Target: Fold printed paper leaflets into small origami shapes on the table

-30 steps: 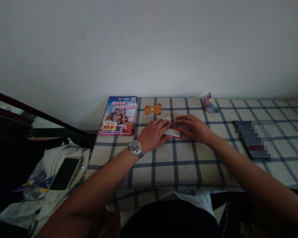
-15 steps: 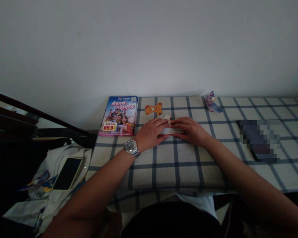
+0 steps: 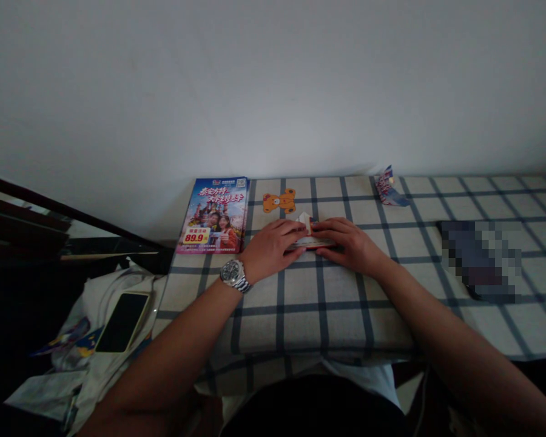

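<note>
A folded paper (image 3: pixel 305 222) lies on the checked tablecloth in front of me, white with some coloured print and a peak pointing away from me. My left hand (image 3: pixel 272 247), with a metal watch (image 3: pixel 235 275) at its wrist, grips the paper's left part, thumb along the near edge and fingers over the top. From the other side my right hand (image 3: pixel 349 244) holds the right part in the same way. Much of the paper is hidden under the fingers. Just beyond my left hand is a flat orange bear figure (image 3: pixel 279 201).
Printed flyers (image 3: pixel 213 215) lie in a stack at the left of the checked cloth (image 3: pixel 300 315). A folded printed paper piece (image 3: pixel 390 189) stands near the wall (image 3: pixel 273 91). On the right is a dark, pixelated object (image 3: pixel 475 258). A phone (image 3: pixel 122 322) rests on white bags at lower left.
The thumbs have shifted slightly along the near edge of the folded paper, and more of its coloured print shows. The view has turned a little. Both hands stay on the paper.
</note>
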